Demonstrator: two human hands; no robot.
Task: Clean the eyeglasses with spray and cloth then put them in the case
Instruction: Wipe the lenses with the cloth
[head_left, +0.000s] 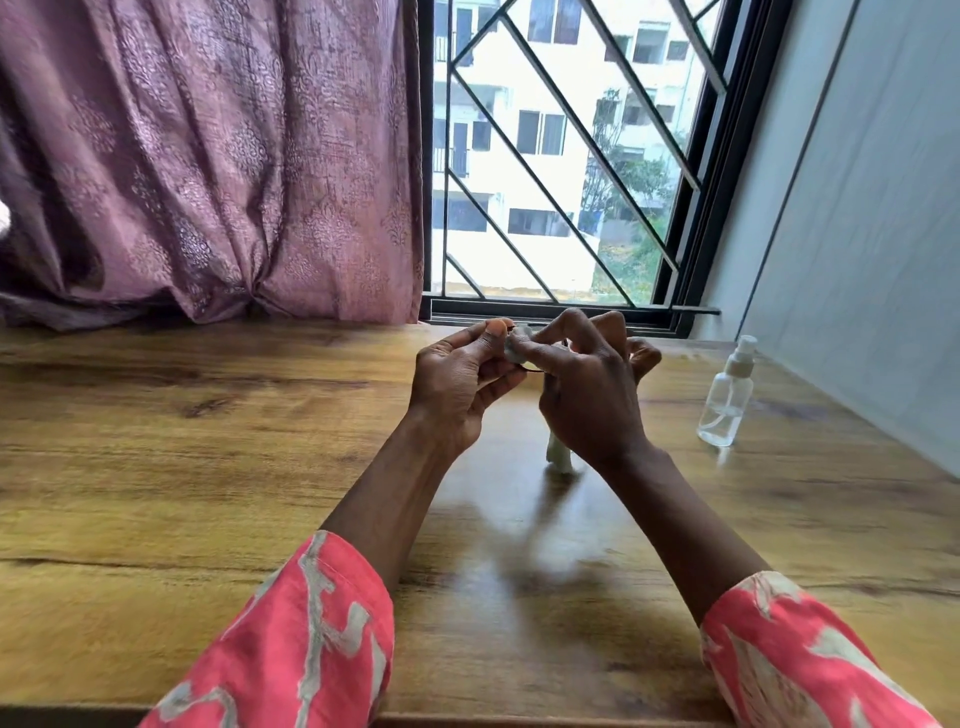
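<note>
Both hands are raised together above the middle of the wooden table. My left hand pinches the eyeglasses, of which only a thin dark bit of frame shows between the fingers. My right hand presses a pale cloth against them; one end of the cloth bunches at the fingertips and the other end hangs down below the palm. The lenses are hidden by the fingers. A clear spray bottle with a white nozzle stands upright on the table to the right. No case is in view.
A mauve patterned curtain hangs behind the table on the left. A window with a black diagonal grille is straight ahead. A pale wall runs along the table's right side, just behind the bottle.
</note>
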